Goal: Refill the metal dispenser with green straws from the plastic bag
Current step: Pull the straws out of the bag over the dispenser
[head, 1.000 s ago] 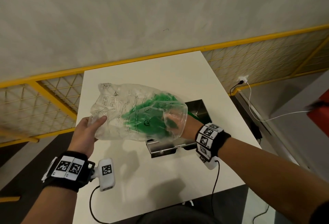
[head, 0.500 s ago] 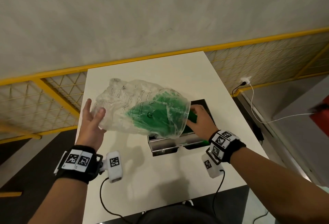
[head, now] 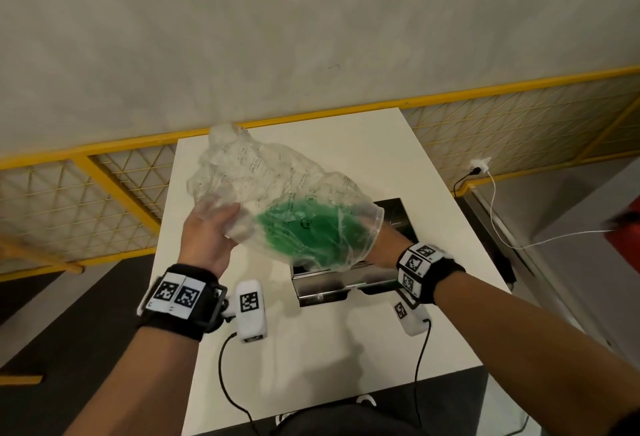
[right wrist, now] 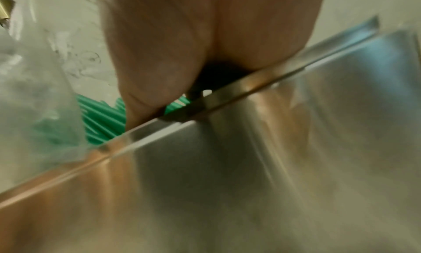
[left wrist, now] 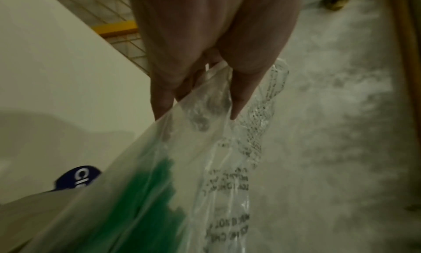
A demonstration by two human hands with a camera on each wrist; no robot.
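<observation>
A clear plastic bag (head: 263, 179) with green straws (head: 304, 231) is tilted over the open metal dispenser (head: 332, 285), its mouth pointing down and right. My left hand (head: 225, 217) grips the bag's crumpled closed end, lifted above the table; in the left wrist view the fingers (left wrist: 159, 102) pinch the film of the bag (left wrist: 227, 167). My right hand (head: 382, 245) reaches under the bag's mouth into the dispenser, where the bag hides its fingers. In the right wrist view that hand (right wrist: 170, 58) dips behind the dispenser's rim (right wrist: 227, 93), next to green straws (right wrist: 102, 120).
The dispenser stands right of the middle on a white table (head: 346, 349), its lid (head: 398, 210) open toward the back. A yellow mesh railing (head: 104, 193) runs behind and to the left. A white cable (head: 498, 220) hangs beyond the table's right edge.
My left hand has raised the bag's closed end, so the mouth tips lower over the dispenser. My right hand, which lay in the dispenser beside the bag, is now under the bag's mouth.
</observation>
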